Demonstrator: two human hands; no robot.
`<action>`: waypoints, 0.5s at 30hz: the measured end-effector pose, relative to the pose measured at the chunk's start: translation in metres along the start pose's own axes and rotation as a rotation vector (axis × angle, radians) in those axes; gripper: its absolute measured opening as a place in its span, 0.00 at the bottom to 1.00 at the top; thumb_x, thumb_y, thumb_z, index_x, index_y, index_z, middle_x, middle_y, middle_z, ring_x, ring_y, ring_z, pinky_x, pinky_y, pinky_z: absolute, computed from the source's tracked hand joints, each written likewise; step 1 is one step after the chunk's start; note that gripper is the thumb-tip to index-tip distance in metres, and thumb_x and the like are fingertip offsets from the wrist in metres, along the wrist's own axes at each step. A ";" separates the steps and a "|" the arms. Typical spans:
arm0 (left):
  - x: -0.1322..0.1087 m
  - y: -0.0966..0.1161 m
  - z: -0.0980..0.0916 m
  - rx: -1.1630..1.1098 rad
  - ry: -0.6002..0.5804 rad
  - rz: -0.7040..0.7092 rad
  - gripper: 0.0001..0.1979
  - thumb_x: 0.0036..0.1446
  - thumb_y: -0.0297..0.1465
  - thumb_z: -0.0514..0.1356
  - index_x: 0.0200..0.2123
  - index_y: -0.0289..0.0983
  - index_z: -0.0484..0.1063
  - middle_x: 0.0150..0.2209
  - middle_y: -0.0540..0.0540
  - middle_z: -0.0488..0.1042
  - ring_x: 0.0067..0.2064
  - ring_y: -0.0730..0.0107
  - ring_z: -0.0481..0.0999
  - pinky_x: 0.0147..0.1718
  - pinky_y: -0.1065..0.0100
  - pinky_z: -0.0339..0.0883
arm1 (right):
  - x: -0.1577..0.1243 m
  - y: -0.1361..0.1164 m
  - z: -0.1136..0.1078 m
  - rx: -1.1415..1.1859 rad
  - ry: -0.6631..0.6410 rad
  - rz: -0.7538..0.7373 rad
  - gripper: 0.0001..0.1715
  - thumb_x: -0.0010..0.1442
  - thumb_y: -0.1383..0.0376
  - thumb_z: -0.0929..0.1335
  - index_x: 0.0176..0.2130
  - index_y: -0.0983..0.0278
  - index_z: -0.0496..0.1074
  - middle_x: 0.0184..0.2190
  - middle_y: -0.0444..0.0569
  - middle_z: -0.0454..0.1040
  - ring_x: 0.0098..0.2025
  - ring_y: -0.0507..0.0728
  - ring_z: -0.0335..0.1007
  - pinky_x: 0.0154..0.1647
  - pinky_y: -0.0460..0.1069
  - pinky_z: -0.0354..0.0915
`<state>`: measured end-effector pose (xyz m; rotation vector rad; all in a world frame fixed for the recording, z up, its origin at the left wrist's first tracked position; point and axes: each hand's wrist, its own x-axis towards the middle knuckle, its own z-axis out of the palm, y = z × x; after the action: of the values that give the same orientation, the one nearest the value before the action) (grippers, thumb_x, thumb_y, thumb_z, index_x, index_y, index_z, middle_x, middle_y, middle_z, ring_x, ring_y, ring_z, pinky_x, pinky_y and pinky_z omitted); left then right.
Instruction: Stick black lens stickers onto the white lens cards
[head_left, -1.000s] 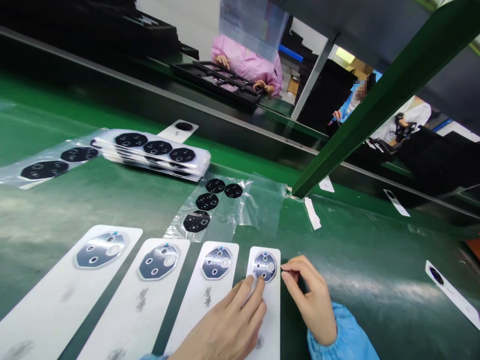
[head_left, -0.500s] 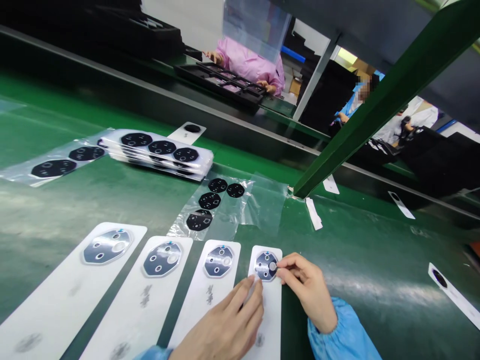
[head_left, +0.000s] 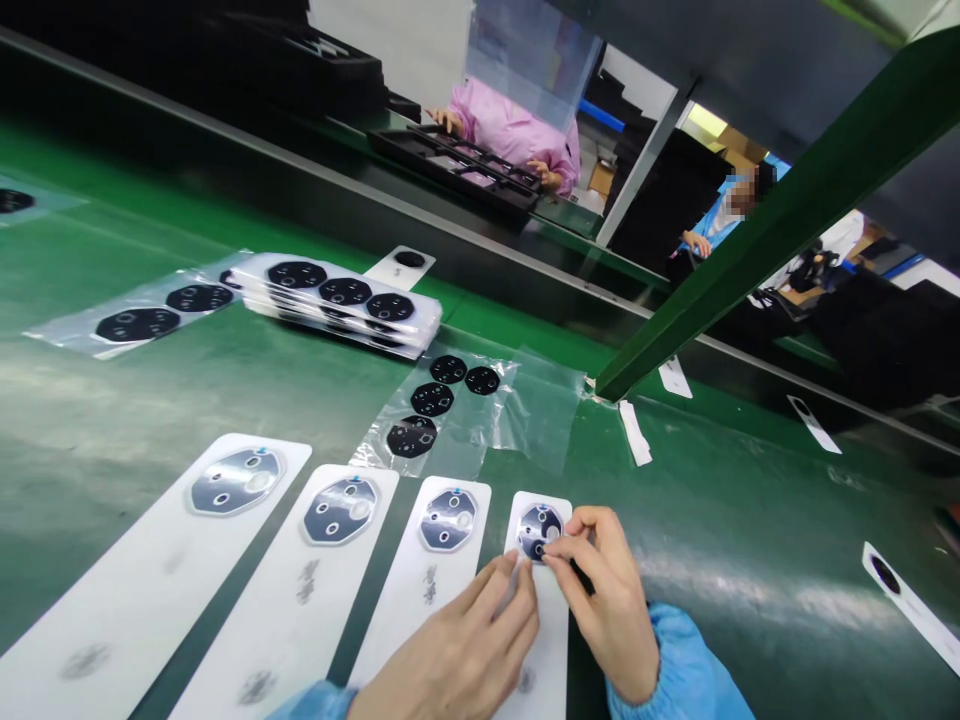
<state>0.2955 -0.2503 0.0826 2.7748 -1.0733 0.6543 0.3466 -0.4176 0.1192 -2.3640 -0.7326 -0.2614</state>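
Four white panels lie in a row, each with a shiny octagonal plate at its far end: the leftmost panel (head_left: pixel 112 570), a second (head_left: pixel 292 600), a third (head_left: pixel 397 610) and the rightmost (head_left: pixel 555 610). My left hand (head_left: pixel 465 635) lies across the third and rightmost panels, fingers spread a little, fingertips just below the rightmost octagonal plate (head_left: pixel 534 530). At that plate's lower right edge, my right hand (head_left: pixel 604 600) pinches with thumb and index finger. Anything between those fingertips is too small to make out.
Clear film with black octagonal stickers (head_left: pixel 411 437) lies beyond the panels. A stack of sticker sheets (head_left: pixel 337 310) sits farther back. A green post (head_left: pixel 720 260) rises at the right. Across the bench, a person in pink (head_left: pixel 517 130) handles a black tray (head_left: pixel 450 165).
My right hand has shifted slightly down and left, its fingertips now at the plate's lower right edge. The camera view has moved a little. My left hand stays beside the plate.
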 end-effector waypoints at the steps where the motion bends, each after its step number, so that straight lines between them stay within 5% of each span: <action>1: 0.001 0.000 -0.002 0.004 0.003 0.006 0.14 0.60 0.33 0.52 0.45 0.31 0.69 0.47 0.39 0.73 0.51 0.54 0.69 0.54 0.55 0.50 | 0.001 0.000 0.002 -0.019 0.006 0.011 0.10 0.60 0.74 0.63 0.35 0.62 0.71 0.34 0.49 0.64 0.36 0.55 0.65 0.35 0.50 0.65; 9: 0.006 -0.001 -0.009 0.077 -0.005 0.025 0.15 0.55 0.27 0.53 0.45 0.28 0.70 0.46 0.37 0.73 0.49 0.53 0.70 0.51 0.55 0.53 | 0.010 0.010 0.004 0.124 0.151 0.324 0.09 0.59 0.69 0.66 0.27 0.62 0.68 0.30 0.44 0.59 0.33 0.54 0.61 0.35 0.49 0.61; 15: 0.007 -0.001 -0.010 0.074 -0.006 0.048 0.14 0.57 0.28 0.52 0.44 0.30 0.70 0.45 0.38 0.73 0.48 0.53 0.71 0.52 0.54 0.54 | 0.004 -0.002 0.005 0.008 -0.014 0.180 0.08 0.61 0.71 0.64 0.31 0.61 0.71 0.33 0.46 0.59 0.38 0.56 0.60 0.39 0.52 0.59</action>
<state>0.2975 -0.2514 0.0949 2.8225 -1.1438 0.7053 0.3489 -0.4118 0.1177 -2.4080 -0.5211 -0.1646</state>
